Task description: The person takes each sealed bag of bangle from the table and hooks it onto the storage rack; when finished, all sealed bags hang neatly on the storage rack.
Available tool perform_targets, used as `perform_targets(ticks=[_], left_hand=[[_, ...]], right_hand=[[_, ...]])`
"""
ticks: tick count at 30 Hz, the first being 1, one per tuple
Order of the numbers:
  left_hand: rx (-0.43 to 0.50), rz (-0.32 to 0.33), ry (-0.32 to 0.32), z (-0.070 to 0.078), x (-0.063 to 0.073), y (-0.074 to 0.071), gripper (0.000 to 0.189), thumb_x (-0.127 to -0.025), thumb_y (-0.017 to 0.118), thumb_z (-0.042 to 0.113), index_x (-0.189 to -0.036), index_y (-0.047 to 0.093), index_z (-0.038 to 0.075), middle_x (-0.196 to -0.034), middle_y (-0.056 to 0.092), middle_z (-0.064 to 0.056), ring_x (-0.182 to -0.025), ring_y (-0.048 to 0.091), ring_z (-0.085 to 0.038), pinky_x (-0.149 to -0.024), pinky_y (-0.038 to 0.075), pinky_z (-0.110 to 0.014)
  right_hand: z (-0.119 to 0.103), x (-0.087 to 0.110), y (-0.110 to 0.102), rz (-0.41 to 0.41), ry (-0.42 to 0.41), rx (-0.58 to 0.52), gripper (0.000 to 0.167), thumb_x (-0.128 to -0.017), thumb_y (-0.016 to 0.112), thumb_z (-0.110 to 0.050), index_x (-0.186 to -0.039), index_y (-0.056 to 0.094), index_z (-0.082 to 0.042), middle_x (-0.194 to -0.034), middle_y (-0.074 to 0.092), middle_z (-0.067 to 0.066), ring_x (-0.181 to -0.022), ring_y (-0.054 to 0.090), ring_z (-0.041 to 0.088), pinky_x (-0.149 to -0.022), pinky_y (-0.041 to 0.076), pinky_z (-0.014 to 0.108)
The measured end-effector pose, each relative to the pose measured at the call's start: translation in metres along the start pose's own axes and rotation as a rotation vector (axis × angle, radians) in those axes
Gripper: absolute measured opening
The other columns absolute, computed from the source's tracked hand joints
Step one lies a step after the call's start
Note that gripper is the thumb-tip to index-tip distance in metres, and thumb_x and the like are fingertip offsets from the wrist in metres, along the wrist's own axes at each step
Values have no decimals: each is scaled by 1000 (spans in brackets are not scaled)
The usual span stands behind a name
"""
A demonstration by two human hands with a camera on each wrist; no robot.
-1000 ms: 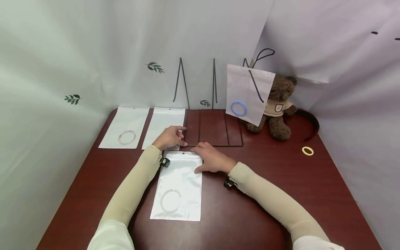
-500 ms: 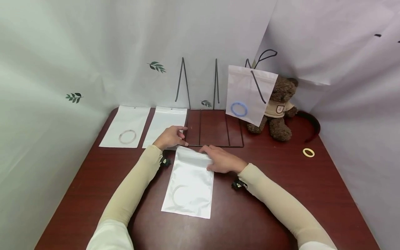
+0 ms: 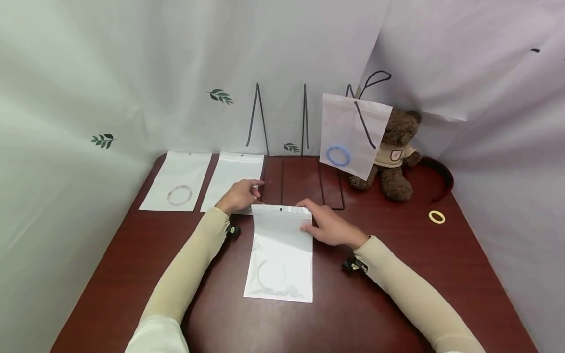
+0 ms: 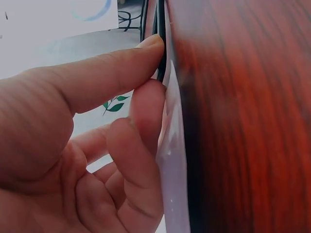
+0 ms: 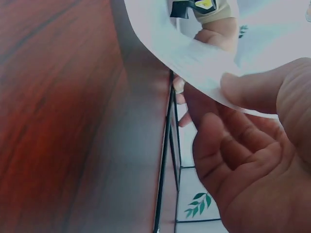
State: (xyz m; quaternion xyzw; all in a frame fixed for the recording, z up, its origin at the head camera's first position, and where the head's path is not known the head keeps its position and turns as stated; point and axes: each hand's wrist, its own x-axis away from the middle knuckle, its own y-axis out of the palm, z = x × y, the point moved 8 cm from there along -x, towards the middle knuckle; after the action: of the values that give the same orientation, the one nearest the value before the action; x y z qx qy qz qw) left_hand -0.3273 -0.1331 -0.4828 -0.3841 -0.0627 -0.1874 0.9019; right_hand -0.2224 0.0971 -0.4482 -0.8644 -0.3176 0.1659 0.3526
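My right hand point(image 3: 331, 224) pinches a white zip bag point(image 3: 282, 245) by its upper right edge, thumb on one face and fingers behind. A pale ring shows faintly inside its lower part, and a small hang hole sits near its top. In the right wrist view the bag point(image 5: 170, 48) bends in a curve from the thumb. At the front left corner of a black wire rack point(image 3: 300, 156), my left hand point(image 3: 238, 196) pinches the frame. The left wrist view has thumb and finger on the black wire point(image 4: 162, 53), with a white bag point(image 4: 175, 184) beneath the fingers.
Two more white bags lie at the back left, one with a pinkish ring point(image 3: 179, 195). From the rack's right hook hangs a bag with a blue ring point(image 3: 338, 156). Behind it sits a brown teddy bear point(image 3: 399, 147), near a dark headband point(image 3: 441, 176) and a yellow ring point(image 3: 436, 217).
My right hand has lifted the top of the front bag and moved it right and toward the rack's front edge. My left hand stays at the rack's corner.
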Motion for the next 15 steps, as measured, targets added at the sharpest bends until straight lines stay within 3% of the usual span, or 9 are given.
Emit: perform_targets(ticks=[2, 8, 13, 15], left_hand=[[7, -3, 2, 1, -1, 0, 66, -93, 71, 0, -156, 53, 10, -99, 68, -8, -74, 53, -16, -64, 41, -27], [25, -22, -5, 2, -1, 1, 72, -88, 46, -14, -157, 51, 8, -102, 68, -11, -61, 44, -12, -53, 35, -25], [32, -27, 0, 1, -1, 0, 79, -83, 48, -17, -157, 51, 8, -103, 68, -11, -60, 43, -12, -52, 35, -25], [43, -28, 2, 1, -2, 0, 81, -80, 51, -16, -157, 51, 9, -102, 67, -11, -61, 44, -13, -53, 36, -26]], right_hand=[[0, 3, -4, 35, -4, -3, 45, -105, 68, -17, -145, 48, -19, -126, 73, 1, -93, 68, 5, -90, 56, 35], [-8, 10, -19, 178, -65, -20, 28, -107, 63, -16, -134, 59, -15, -81, 66, -4, -62, 51, 3, -62, 48, 28], [-17, 16, -35, 295, -106, -27, 21, -107, 64, -14, -128, 63, -15, -69, 58, -8, -57, 46, 3, -54, 43, 26], [-21, 18, -41, 329, -112, -42, 21, -106, 64, -13, -127, 63, -13, -72, 63, -5, -57, 50, 5, -53, 43, 26]])
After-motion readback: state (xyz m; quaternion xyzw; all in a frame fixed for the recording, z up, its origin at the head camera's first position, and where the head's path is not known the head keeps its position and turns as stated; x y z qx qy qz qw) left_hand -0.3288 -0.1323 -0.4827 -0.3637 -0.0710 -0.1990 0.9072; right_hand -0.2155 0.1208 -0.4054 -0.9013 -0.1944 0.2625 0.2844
